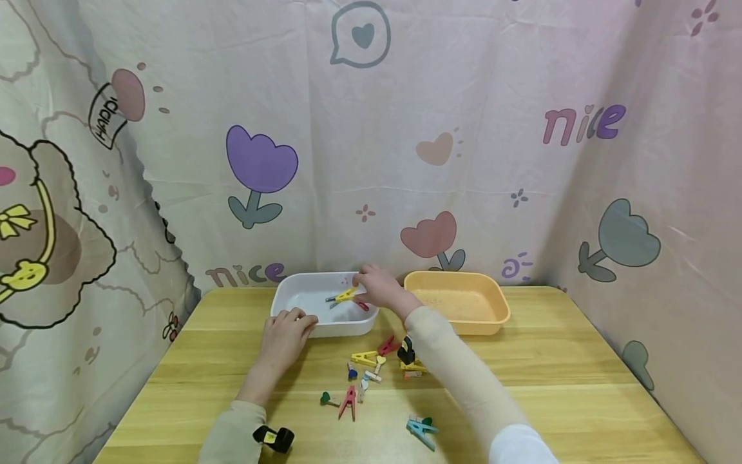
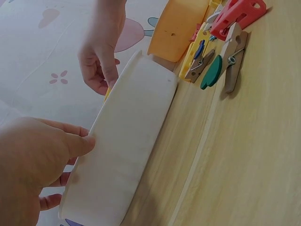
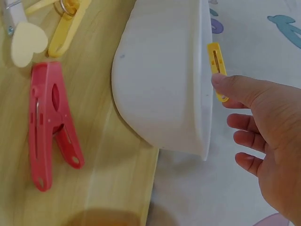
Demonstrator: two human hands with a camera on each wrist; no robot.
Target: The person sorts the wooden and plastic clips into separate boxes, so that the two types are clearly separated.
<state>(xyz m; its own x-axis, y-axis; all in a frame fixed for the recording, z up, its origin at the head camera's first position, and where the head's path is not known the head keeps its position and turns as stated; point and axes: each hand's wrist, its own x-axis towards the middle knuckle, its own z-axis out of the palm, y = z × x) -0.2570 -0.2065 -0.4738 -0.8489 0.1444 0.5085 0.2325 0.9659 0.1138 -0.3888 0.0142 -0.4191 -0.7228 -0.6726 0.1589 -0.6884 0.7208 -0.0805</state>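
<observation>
My left hand (image 1: pixel 285 341) holds the near rim of a white plastic basin (image 1: pixel 342 330), its thumb on the outer wall and its fingers over the edge. Above the basin's right end, my right hand (image 1: pixel 379 288) pinches a yellow clothespin (image 3: pixel 216 56) between thumb and forefinger. Other clothespins lie inside the basin, one of them red (image 1: pixel 362 306); the outer wall hides them in both wrist views. Just in front of the basin, a red clothespin (image 3: pixel 47 113) lies on the table.
To the right of the white basin stands an orange basin (image 1: pixel 458 322). Several clothespins are scattered on the wooden table (image 1: pixel 191 386), among them a pink one (image 1: pixel 348 404), a blue one (image 1: pixel 421 432) and a wooden one with a green heart (image 2: pixel 230 59). A printed curtain (image 1: pixel 359 161) hangs behind.
</observation>
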